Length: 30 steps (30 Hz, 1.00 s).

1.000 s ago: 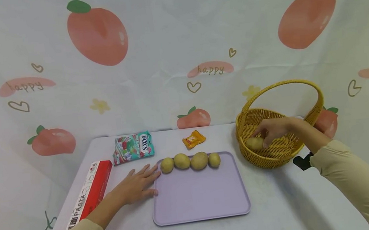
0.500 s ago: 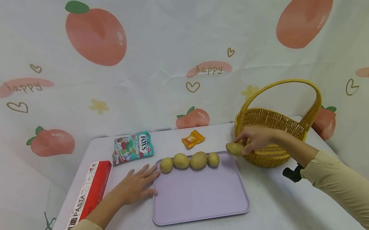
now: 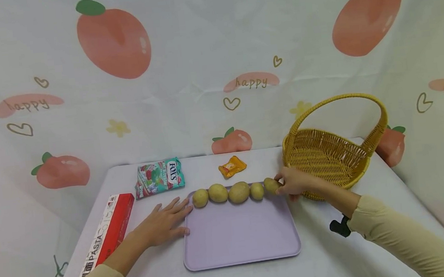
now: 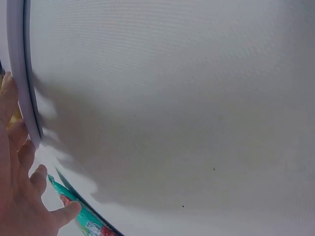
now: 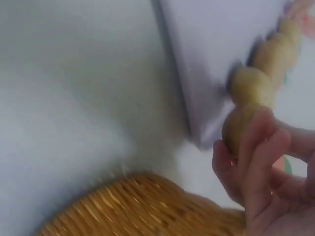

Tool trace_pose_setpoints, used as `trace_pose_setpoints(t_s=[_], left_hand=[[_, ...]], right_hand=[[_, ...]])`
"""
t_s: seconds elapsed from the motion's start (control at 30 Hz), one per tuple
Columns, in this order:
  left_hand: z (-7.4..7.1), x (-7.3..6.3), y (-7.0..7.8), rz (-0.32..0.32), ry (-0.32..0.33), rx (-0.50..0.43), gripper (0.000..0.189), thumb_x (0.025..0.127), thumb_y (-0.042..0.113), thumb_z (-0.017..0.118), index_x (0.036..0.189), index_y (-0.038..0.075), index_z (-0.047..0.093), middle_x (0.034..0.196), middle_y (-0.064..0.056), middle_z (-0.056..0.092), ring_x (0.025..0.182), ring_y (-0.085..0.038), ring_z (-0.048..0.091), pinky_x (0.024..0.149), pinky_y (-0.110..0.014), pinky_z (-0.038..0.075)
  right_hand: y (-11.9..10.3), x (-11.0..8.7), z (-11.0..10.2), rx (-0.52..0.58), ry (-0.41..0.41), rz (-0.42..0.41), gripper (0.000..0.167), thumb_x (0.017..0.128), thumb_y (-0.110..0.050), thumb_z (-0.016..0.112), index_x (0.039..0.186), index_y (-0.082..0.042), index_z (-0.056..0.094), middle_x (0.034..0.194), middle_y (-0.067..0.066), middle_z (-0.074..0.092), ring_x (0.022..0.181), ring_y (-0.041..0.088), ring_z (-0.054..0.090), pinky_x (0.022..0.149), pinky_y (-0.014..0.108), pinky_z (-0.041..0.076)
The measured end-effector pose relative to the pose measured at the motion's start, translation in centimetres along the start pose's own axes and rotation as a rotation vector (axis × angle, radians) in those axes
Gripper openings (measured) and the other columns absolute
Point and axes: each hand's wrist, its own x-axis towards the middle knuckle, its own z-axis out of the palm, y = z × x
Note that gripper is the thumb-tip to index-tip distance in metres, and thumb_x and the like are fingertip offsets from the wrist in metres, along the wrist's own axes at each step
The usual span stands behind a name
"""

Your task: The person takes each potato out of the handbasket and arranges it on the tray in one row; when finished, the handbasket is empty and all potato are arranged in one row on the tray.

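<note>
My right hand [image 3: 295, 181] pinches a potato [image 3: 271, 186] between thumb and fingers at the far right corner of the lilac tray [image 3: 239, 239]. In the right wrist view that potato [image 5: 237, 129] sits at the end of the row, close against its neighbour [image 5: 252, 86]. Several more potatoes, such as the large one [image 3: 239, 192], line the tray's far edge. My left hand [image 3: 164, 224] lies with spread fingers at the tray's left rim, fingertips touching it. The left wrist view catches those fingers [image 4: 29, 155] beside the rim.
A yellow wicker basket [image 3: 329, 164] with a tall handle stands right of the tray. Behind the tray lie an orange packet [image 3: 233, 167] and a green Fox's candy bag [image 3: 159, 178]. A red and white pasta box [image 3: 108, 232] lies at the left. A printed curtain hangs behind.
My right hand has lifted the potato out of the basket and carried it left to the row's right end on the tray. The left hand has stayed in place.
</note>
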Motion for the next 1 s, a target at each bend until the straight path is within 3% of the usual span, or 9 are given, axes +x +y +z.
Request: trace_pose_setpoints(t_s=[0.17,0.43,0.6,0.8,1.0], left_hand=[[0.0,-0.2,-0.1,-0.007,-0.002,0.001,0.071,0.095,0.054,0.059,0.153,0.017,0.041,0.161,-0.009,0.032,0.148,-0.04,0.022,0.11,-0.073,0.02],[-0.3,-0.3,-0.2,-0.006,0.004,0.011,0.072,0.094,0.055,0.058,0.153,0.016,0.041,0.161,-0.01,0.033,0.148,-0.04,0.023,0.109,-0.073,0.021],[-0.4,-0.4,-0.4,-0.002,0.006,0.023,0.072,0.095,0.054,0.059,0.152,0.015,0.042,0.16,-0.01,0.033,0.148,-0.04,0.024,0.109,-0.073,0.022],[-0.7,-0.3,-0.5,-0.013,-0.01,0.053,0.072,0.094,0.053,0.06,0.152,0.014,0.043,0.159,-0.011,0.035,0.147,-0.04,0.026,0.109,-0.071,0.025],[-1.8,-0.8,-1.5,-0.076,0.009,0.048,0.07,0.094,0.051,0.061,0.15,0.013,0.045,0.153,-0.014,0.044,0.143,-0.041,0.034,0.108,-0.069,0.029]], right_hand=[[0.0,0.3,0.9,0.009,0.041,-0.008,0.042,0.091,-0.004,0.067,0.126,0.017,0.057,0.068,0.014,0.069,0.043,0.015,0.062,0.048,0.037,0.056],[-0.4,0.3,0.8,0.033,-0.029,0.006,0.05,0.093,-0.004,0.065,0.134,0.019,0.048,0.081,0.019,0.072,0.053,0.023,0.067,0.053,0.041,0.058],[-0.5,0.1,0.5,0.102,-0.09,-0.005,0.053,0.095,-0.004,0.063,0.138,0.019,0.043,0.094,0.024,0.071,0.063,0.027,0.069,0.056,0.04,0.059],[-0.3,-1.0,-1.0,0.226,-0.141,-0.033,0.059,0.097,-0.009,0.061,0.143,0.018,0.036,0.108,0.025,0.069,0.078,0.031,0.07,0.066,0.041,0.059],[0.5,-3.5,-4.2,0.204,-0.081,-0.113,0.055,0.098,-0.013,0.061,0.144,0.011,0.042,0.094,0.019,0.068,0.08,0.031,0.066,0.071,0.046,0.057]])
